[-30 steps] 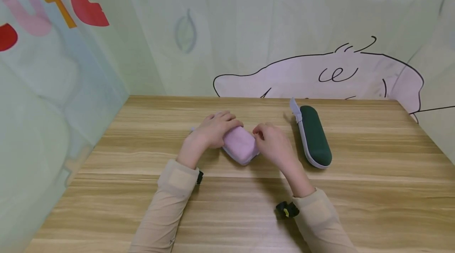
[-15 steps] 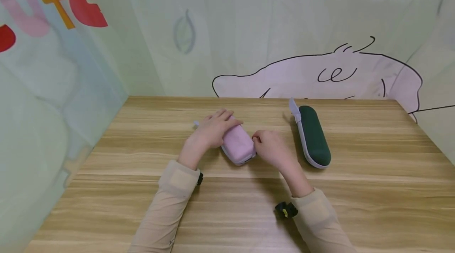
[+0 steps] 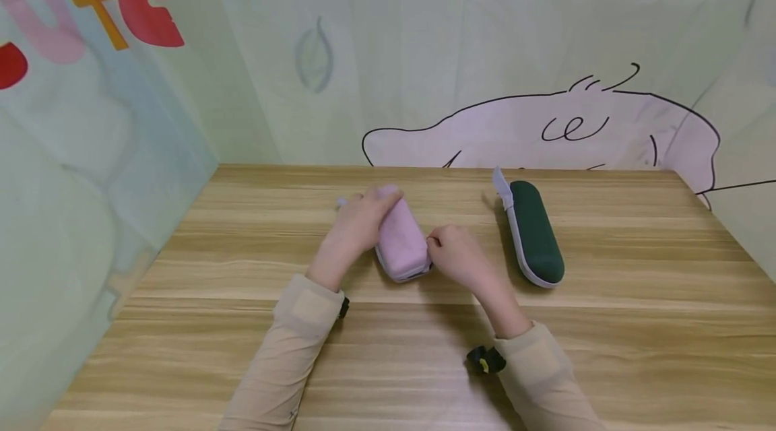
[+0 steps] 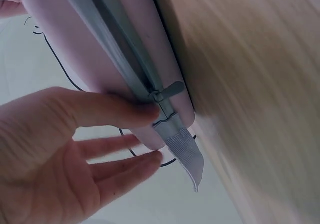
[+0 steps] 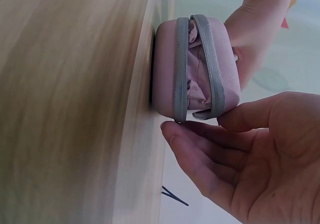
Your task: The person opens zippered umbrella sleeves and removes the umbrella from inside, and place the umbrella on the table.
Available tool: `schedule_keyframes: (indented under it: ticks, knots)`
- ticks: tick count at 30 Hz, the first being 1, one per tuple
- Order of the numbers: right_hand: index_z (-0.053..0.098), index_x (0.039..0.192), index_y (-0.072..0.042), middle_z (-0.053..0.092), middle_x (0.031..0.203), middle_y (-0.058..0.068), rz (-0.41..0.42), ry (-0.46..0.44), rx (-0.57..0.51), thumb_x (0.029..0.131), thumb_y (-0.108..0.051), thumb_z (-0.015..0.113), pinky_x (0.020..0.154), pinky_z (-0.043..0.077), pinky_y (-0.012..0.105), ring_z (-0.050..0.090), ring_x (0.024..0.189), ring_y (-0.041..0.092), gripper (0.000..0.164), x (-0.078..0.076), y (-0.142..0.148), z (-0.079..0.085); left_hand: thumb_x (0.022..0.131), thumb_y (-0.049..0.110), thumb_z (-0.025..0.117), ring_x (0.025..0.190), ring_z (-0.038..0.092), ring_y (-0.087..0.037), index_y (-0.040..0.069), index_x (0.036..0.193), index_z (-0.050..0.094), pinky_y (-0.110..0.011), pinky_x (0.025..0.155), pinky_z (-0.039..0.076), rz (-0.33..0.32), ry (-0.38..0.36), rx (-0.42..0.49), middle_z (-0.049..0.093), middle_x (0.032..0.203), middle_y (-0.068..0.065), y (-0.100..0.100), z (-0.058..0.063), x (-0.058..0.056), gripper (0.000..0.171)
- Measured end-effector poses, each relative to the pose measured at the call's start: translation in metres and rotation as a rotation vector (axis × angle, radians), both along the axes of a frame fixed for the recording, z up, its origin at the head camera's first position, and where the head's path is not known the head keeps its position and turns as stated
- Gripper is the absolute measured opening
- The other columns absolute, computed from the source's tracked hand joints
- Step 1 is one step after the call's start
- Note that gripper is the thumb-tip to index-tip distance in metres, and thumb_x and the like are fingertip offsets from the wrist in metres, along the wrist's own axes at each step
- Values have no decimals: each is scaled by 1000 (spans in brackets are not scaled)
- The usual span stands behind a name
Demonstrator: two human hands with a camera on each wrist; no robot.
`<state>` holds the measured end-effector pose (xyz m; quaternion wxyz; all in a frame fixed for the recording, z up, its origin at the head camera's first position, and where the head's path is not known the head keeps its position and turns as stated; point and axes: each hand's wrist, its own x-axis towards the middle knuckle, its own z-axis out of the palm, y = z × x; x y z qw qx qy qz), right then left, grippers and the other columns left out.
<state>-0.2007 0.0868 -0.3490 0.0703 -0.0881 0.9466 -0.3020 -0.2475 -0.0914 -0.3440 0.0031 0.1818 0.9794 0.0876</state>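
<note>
A pink zip case [image 3: 401, 242] with grey zipper edges rests on the wooden table. My left hand [image 3: 356, 221] grips its far-left part; in the left wrist view the thumb presses beside the zipper pull [image 4: 172, 89], above a grey fabric tab [image 4: 186, 151]. Beyond the slider the two zipper edges stand apart. At the near right corner my right hand [image 3: 459, 254] holds the case's edge, thumb on the upper shell and fingertips at the lower rim. Folded pink lining [image 5: 197, 79] shows through the gap at the near end in the right wrist view.
To the right lies a dark green oblong case [image 3: 536, 232] with a light grey zipper edge and a tab at its far end. The wooden table [image 3: 388, 363] meets a printed cloth backdrop [image 3: 424, 47] at the back and left.
The pink case has turned, its near end swinging left. My right hand has shifted slightly left and toward me with it. My left fingers have drawn back, baring more of the top.
</note>
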Motion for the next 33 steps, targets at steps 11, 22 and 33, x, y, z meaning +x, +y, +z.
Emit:
schedule_keyframes:
  ticks: [11, 22, 33]
  knots:
    - [42, 56, -15, 40, 54, -2, 0, -18, 17, 94, -13, 47, 48, 31, 23, 37, 50, 11, 38, 2, -3, -1, 94, 3, 51, 113, 59, -41, 8, 147, 39, -50, 84, 54, 100, -19, -28, 57, 128, -28, 5, 7, 5, 54]
    - [44, 57, -15, 40, 55, -2, 14, -38, -7, 94, -14, 45, 48, 31, 24, 37, 50, 11, 37, 1, -1, -3, 90, 0, 56, 109, 63, -35, 2, 143, 42, -44, 81, 56, 84, -40, -1, 58, 132, -22, 10, 9, 8, 55]
    - [62, 71, -6, 54, 61, 3, 44, -85, -89, 96, -11, 42, 51, 36, 24, 45, 54, 14, 32, -1, -2, -4, 98, 41, 46, 116, 54, -50, -2, 146, 34, -56, 90, 49, 237, -83, 235, 39, 140, -40, 30, -2, 42, 65]
